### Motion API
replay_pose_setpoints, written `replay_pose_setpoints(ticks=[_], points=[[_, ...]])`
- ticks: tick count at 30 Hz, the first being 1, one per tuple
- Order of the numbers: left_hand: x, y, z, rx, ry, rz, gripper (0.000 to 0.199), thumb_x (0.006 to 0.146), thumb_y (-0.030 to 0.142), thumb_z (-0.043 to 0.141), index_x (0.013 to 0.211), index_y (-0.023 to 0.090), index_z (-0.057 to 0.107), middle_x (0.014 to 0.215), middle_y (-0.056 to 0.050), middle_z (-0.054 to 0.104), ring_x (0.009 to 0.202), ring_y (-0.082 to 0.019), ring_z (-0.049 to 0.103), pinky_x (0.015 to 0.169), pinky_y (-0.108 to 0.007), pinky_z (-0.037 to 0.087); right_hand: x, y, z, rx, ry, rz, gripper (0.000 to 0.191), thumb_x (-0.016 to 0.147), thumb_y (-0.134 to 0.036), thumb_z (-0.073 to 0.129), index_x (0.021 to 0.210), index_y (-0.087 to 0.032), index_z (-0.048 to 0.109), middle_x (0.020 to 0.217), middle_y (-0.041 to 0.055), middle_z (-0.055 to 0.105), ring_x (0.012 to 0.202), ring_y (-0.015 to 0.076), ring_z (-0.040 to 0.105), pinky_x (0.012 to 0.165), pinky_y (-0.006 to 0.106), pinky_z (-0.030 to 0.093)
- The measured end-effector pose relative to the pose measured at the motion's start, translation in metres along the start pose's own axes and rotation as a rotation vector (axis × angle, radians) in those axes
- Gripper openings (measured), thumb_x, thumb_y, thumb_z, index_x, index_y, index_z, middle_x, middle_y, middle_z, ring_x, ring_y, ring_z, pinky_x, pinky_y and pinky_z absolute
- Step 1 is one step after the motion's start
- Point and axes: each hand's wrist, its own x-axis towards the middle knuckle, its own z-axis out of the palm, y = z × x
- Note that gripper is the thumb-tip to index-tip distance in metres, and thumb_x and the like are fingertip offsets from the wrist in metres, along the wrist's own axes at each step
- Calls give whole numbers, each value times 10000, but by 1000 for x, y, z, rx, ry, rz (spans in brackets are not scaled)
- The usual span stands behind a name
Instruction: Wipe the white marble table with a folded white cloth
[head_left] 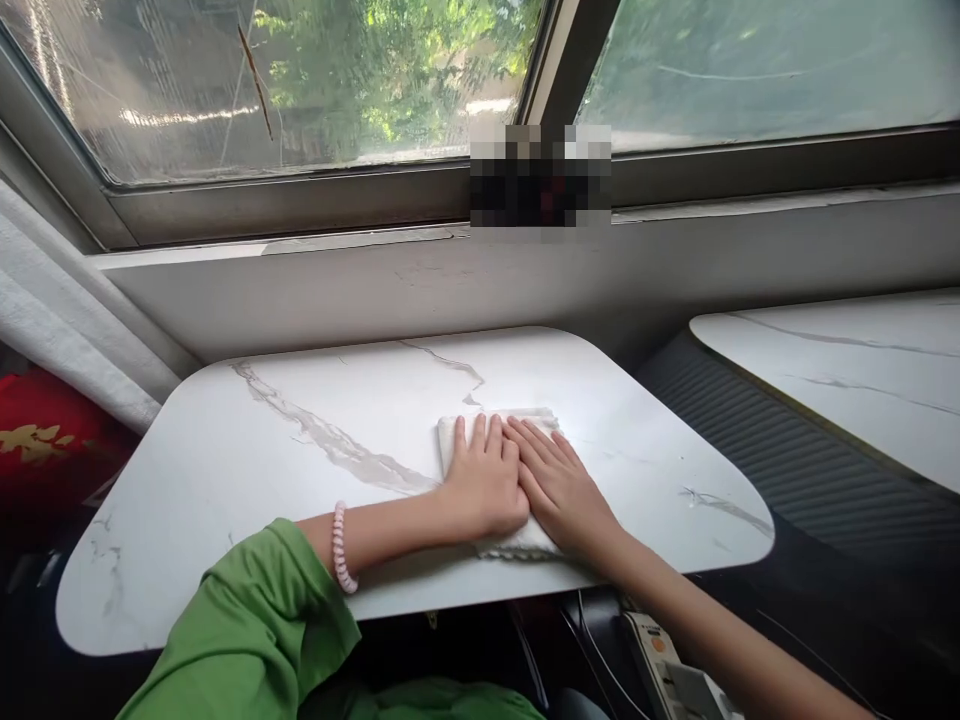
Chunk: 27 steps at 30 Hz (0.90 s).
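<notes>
A folded white cloth [525, 543] lies on the white marble-patterned tabletop [360, 400], toward its near right part. My left hand [486, 480] rests flat on the cloth with fingers stretched away from me; a pink coiled band circles that wrist. Beside it, touching at the fingers, my right hand [559, 485] presses on the cloth with its fingers extended and angled to the left. Both palms cover much of the cloth, and its far edge shows past the fingertips.
A framed window [375, 90] and its sill run behind the table. At right stands another marble-patterned tabletop [847, 370]. A white curtain [67, 310] and a red item [52, 440] are at left. Below the near edge sit a power strip [651, 650] and cables.
</notes>
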Motion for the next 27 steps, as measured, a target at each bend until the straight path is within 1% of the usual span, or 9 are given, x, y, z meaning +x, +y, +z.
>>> replay_pose_setpoints(ticks=[2, 4, 9, 11, 13, 15, 18, 23, 27], points=[[13, -18, -2, -26, 9, -46, 606, 897, 280, 311, 1442, 16, 280, 1543, -166, 196, 1433, -294, 126, 1167, -508, 58, 26, 0, 6, -13, -36, 21, 541, 953, -257, 170, 1458, -173, 347, 1474, 76, 407, 1377, 224, 324, 1092, 477, 301], [31, -40, -3, -35, 45, -88, 589, 902, 263, 288, 1447, 39, 276, 1546, -132, 211, 1435, -253, 141, 1174, -484, 56, 59, 1, 13, -19, -55, 43, 536, 953, -259, 179, 1441, -158, 376, 1476, 80, 404, 1374, 225, 328, 1099, 465, 287], [79, -105, -3, 25, 203, -174, 532, 917, 255, 290, 1424, 97, 334, 1518, -90, 309, 1411, -202, 233, 1177, -438, 74, 146, 1, 31, 29, -70, 89, 527, 947, -251, 195, 1407, -113, 411, 1473, 100, 406, 1363, 224, 341, 1105, 454, 269], [93, -126, -4, 40, 245, -204, 506, 921, 247, 297, 1402, 107, 363, 1501, -88, 347, 1397, -194, 263, 1174, -433, 90, 172, 1, 37, 52, -67, 83, 521, 937, -232, 203, 1394, -100, 417, 1464, 103, 421, 1357, 219, 346, 1107, 449, 261], [103, -139, -5, 45, 279, -218, 476, 926, 239, 296, 1377, 119, 393, 1480, -85, 387, 1380, -186, 293, 1170, -428, 110, 189, 1, 41, 76, -56, 80, 518, 929, -212, 200, 1380, -98, 426, 1452, 106, 438, 1348, 214, 355, 1107, 448, 253], [109, -147, -6, 48, 304, -225, 453, 930, 233, 297, 1356, 134, 415, 1459, -81, 419, 1363, -185, 319, 1164, -427, 131, 199, 2, 45, 96, -47, 87, 516, 924, -202, 196, 1369, -99, 435, 1443, 108, 449, 1340, 214, 363, 1107, 449, 249], [112, -150, -6, 52, 312, -225, 447, 932, 231, 303, 1354, 139, 415, 1462, -80, 414, 1363, -189, 316, 1161, -431, 134, 202, 4, 47, 110, -34, 92, 514, 924, -206, 199, 1366, -101, 440, 1444, 108, 447, 1337, 217, 367, 1109, 449, 248], [108, -148, -7, 62, 284, -228, 462, 950, 256, 274, 1375, 123, 399, 1488, -81, 373, 1381, -193, 286, 1164, -432, 114, 198, 4, 46, 87, -37, 87, 526, 926, -207, 200, 1386, -84, 420, 1459, 111, 427, 1352, 211, 351, 1118, 439, 241], [96, -140, -9, 79, 261, -216, 485, 947, 264, 270, 1402, 130, 372, 1502, -78, 349, 1390, -186, 275, 1169, -427, 97, 188, -3, 41, 67, -44, 91, 527, 929, -212, 211, 1393, -69, 414, 1466, 116, 413, 1362, 209, 342, 1121, 438, 239]])
